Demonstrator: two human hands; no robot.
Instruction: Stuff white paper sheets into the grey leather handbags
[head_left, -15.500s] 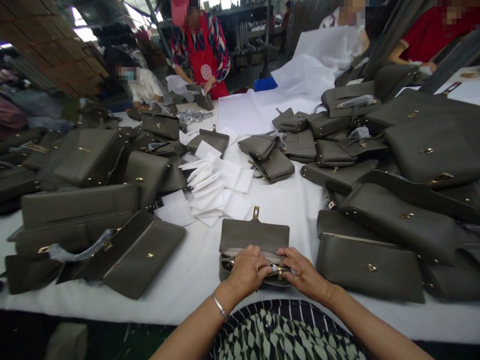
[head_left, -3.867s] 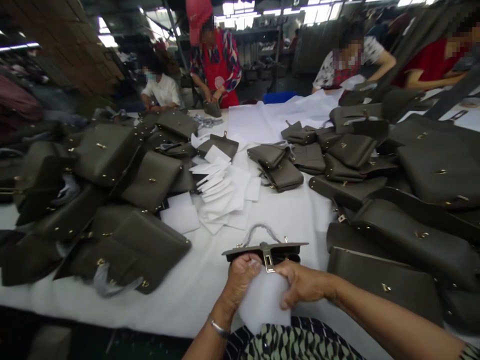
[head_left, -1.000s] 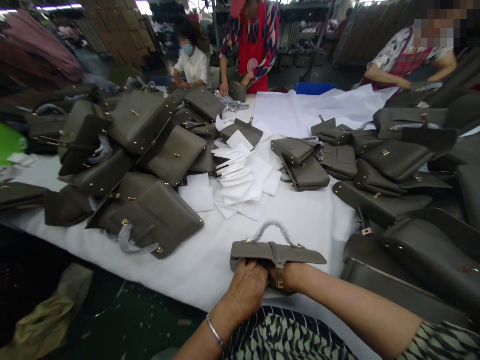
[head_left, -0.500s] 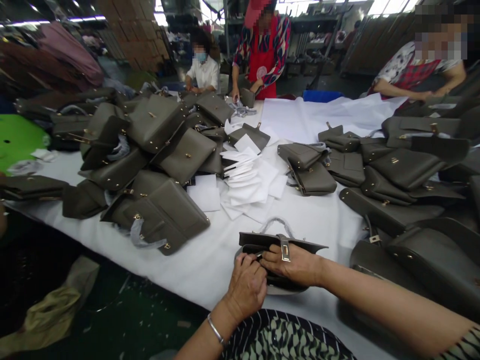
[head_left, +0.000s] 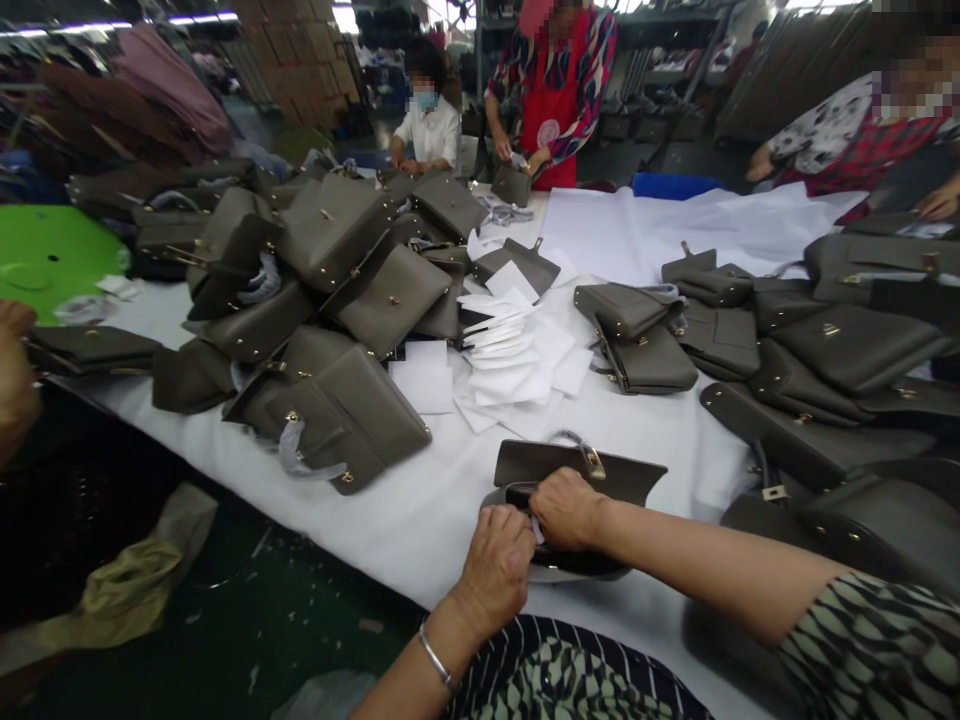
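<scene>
A dark olive handbag (head_left: 634, 472) stands at the table's near edge, its flap raised and leaning back, its mouth uncovered. My left hand (head_left: 495, 560) is closed on the bag's left end, fingers curled over the rim. Curled like a fist, my right hand (head_left: 568, 508) reaches into the mouth. A small whitish bit shows between the two hands; what the right fingers grip is hidden. Behind the right hand, a gold clasp (head_left: 595, 462) hangs on the flap near the wrapped handle.
Many similar handbags (head_left: 352, 400) are heaped on the left, with more bags (head_left: 832, 340) on the right. Between them lies a stack of white sheets (head_left: 501, 345) on the white-covered table (head_left: 390, 520). Co-workers stand across it. Another person's hand (head_left: 15, 365) shows at far left.
My right hand has turned and curled into the bag's mouth, and the clasp no longer lies over it. The flap has tipped further back. My left hand stays at the bag's left end.
</scene>
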